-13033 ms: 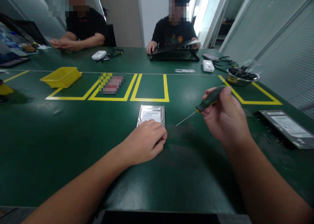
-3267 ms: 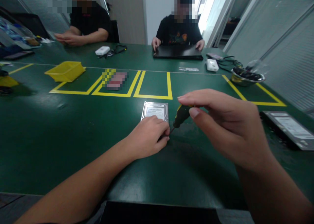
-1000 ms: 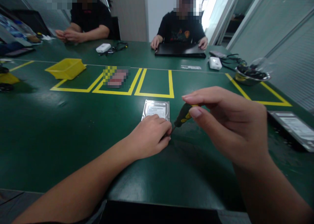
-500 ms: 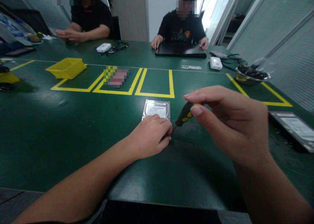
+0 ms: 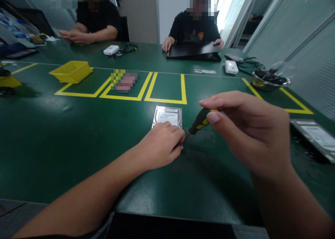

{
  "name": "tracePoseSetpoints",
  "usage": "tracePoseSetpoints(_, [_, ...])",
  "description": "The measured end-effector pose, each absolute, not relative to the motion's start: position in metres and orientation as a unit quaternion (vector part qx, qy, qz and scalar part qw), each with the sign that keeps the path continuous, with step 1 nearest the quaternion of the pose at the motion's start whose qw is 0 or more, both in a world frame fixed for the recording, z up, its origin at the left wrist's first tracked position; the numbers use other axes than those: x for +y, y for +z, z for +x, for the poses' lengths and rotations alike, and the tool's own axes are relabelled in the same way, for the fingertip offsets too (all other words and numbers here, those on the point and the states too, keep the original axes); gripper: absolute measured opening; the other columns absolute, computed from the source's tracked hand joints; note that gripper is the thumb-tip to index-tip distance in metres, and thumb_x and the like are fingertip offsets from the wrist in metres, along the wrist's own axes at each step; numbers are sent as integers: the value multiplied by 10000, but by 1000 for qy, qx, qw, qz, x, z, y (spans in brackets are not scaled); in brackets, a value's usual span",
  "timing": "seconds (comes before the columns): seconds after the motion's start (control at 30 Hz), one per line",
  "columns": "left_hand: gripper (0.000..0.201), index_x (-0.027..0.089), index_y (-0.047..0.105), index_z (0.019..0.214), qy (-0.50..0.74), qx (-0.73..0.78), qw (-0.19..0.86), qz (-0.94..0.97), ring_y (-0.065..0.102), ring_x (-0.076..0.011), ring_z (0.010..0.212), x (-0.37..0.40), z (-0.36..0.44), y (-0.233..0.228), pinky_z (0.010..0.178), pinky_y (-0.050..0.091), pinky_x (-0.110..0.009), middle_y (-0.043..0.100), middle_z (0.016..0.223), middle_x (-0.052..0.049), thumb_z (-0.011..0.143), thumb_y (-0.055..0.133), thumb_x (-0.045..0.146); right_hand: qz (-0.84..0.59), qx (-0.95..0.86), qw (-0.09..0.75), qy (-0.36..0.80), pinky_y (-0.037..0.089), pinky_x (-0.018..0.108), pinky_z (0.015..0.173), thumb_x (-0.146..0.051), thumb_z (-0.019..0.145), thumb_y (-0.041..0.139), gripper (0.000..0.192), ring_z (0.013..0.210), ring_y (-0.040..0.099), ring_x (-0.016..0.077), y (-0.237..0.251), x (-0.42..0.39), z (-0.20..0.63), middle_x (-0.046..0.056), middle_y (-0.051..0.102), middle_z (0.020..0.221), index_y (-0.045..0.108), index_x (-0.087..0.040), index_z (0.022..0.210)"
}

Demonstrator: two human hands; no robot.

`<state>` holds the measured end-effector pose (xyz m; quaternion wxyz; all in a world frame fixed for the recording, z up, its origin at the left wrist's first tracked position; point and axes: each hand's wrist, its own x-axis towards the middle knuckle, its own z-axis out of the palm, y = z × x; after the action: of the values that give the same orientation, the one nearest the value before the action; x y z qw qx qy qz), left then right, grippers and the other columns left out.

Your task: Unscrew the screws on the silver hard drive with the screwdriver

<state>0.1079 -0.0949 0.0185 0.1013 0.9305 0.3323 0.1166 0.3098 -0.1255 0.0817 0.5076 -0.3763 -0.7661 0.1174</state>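
Two fingers (image 5: 209, 102) pinch the screwdriver (image 5: 199, 121) beside the hard drive (image 5: 168, 115).

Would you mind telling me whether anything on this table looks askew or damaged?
Nothing stands out. The hard drive lies flat under the left hand, the right hand holds the screwdriver at its near right corner, and the yellow bin sits upright.

**Screwdriver at the corner of a hard drive**

The left hand (image 5: 161, 146) lies flat on the near end of the hard drive (image 5: 168, 115) on the green surface (image 5: 65, 137). Just right of the drive, the right hand (image 5: 248, 134) pinches a screwdriver (image 5: 199, 121), tip slanted down at the drive's near right corner.
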Motion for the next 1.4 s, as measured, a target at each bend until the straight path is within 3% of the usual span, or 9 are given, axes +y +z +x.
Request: tracePoseSetpoints(1.4, [97, 191, 572, 903, 104, 336, 97, 931, 555, -237, 866, -95, 106, 22, 774, 425, -399, 641, 911, -35, 895, 592, 285, -373, -758, 523, 113, 515, 334, 750, -157, 881, 661, 177, 923, 667, 182, 79, -125, 309, 40, 728, 981, 734, -212, 1032])
